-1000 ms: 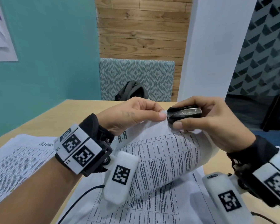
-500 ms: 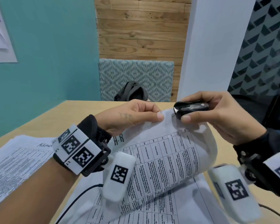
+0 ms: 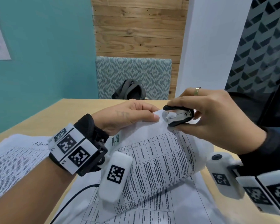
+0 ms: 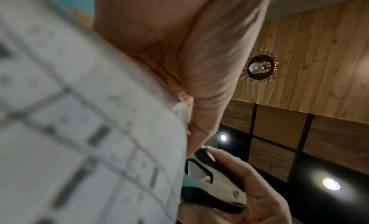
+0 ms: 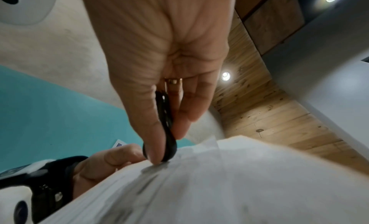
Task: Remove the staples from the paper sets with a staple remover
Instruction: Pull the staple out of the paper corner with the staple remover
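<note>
A stapled paper set (image 3: 160, 156) printed with tables curls up off the table, its top corner raised. My left hand (image 3: 132, 117) pinches that corner between thumb and fingers, also seen in the left wrist view (image 4: 191, 101). My right hand (image 3: 205, 120) grips a black staple remover (image 3: 178, 115) with metal claws, thumb below and fingers on top. Its claws touch the paper corner just right of my left thumb. The remover (image 5: 165, 129) shows edge-on in the right wrist view, tip on the paper (image 5: 219, 180). The staple itself is hidden.
Another printed paper set (image 3: 11, 159) lies flat at the left on the wooden table (image 3: 74, 110). More sheets (image 3: 176, 207) lie under the raised set. A patterned chair (image 3: 132, 75) with a dark bag (image 3: 131, 91) stands beyond the far edge. A cable (image 3: 74, 198) trails from my left wrist.
My right hand has turned the staple remover so its metal claws face the paper corner, and brought it down against the corner. The left hand keeps its pinch.
</note>
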`<state>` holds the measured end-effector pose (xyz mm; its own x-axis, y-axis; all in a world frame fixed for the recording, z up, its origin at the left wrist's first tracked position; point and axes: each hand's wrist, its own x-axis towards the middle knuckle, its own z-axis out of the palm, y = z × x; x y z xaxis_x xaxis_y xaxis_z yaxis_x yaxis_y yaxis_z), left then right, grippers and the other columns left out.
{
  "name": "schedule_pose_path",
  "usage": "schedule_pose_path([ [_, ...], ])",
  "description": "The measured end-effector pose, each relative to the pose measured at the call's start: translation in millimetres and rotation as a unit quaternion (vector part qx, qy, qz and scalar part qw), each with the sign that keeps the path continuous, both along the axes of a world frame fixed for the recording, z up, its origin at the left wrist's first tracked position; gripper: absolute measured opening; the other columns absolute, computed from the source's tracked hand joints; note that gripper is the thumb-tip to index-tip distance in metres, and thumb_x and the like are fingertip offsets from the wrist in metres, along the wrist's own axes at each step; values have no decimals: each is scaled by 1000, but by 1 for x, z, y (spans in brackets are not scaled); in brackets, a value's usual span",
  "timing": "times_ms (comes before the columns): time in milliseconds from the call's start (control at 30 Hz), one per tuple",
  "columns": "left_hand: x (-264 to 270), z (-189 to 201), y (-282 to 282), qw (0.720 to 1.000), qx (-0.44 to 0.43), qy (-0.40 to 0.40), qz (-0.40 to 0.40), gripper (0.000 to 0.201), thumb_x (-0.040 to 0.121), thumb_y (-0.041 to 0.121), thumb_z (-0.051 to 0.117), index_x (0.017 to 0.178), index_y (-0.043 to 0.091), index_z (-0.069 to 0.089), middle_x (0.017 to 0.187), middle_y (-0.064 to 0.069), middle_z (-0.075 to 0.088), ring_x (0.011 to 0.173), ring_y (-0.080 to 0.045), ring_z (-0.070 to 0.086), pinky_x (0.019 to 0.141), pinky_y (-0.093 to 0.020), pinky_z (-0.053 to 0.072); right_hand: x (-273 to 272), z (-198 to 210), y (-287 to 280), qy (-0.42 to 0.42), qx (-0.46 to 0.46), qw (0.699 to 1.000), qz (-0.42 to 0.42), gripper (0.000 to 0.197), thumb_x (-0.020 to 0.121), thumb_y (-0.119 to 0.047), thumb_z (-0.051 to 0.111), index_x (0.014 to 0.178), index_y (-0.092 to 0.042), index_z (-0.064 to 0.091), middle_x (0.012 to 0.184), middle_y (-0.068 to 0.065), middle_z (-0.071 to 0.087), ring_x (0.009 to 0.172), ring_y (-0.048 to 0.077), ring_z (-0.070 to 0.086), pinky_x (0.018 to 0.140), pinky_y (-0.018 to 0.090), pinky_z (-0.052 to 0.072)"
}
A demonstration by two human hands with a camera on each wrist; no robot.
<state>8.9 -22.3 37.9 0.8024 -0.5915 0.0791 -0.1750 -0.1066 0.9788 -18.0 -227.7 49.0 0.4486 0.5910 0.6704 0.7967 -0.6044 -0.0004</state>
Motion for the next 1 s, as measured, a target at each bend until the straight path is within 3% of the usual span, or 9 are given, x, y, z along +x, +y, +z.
schedule_pose_path([
  [100, -2, -1, -1, 999, -9, 27, -21, 32, 82, 7, 54, 109, -9, 59, 85, -3, 72, 73, -8, 67, 66, -15, 51, -2, 1, 0, -8, -18, 1000, -7, 36, 63, -30, 74, 96, -15, 73, 82, 0, 66, 63, 24, 62, 54, 38, 52],
  [267, 0, -3, 1, 999, -14, 45, -14, 22, 84, 7, 55, 101, -1, 65, 87, -5, 72, 75, -12, 68, 68, -19, 54, -3, 3, -2, -4, -40, 999, -14, 32, 64, -31, 71, 93, -17, 73, 79, -1, 64, 58, 22, 55, 50, 39, 51],
  [533, 2, -3, 2, 999, -7, 50, -10, 22, 80, 7, 61, 99, -3, 65, 85, -6, 73, 72, -12, 68, 67, -19, 55, -2, 1, -2, -24, -42, 999, -8, 31, 64, -30, 70, 92, -17, 73, 79, 0, 65, 58, 26, 57, 49, 40, 51],
  [1000, 2, -3, 4, 999, 10, 43, -1, 33, 77, 12, 56, 101, -8, 63, 85, -10, 72, 71, -16, 67, 67, -22, 54, 3, -7, 0, -139, -66, 988, -19, 25, 60, -11, 71, 84, -13, 73, 75, 3, 68, 52, 32, 60, 39, 38, 49],
])
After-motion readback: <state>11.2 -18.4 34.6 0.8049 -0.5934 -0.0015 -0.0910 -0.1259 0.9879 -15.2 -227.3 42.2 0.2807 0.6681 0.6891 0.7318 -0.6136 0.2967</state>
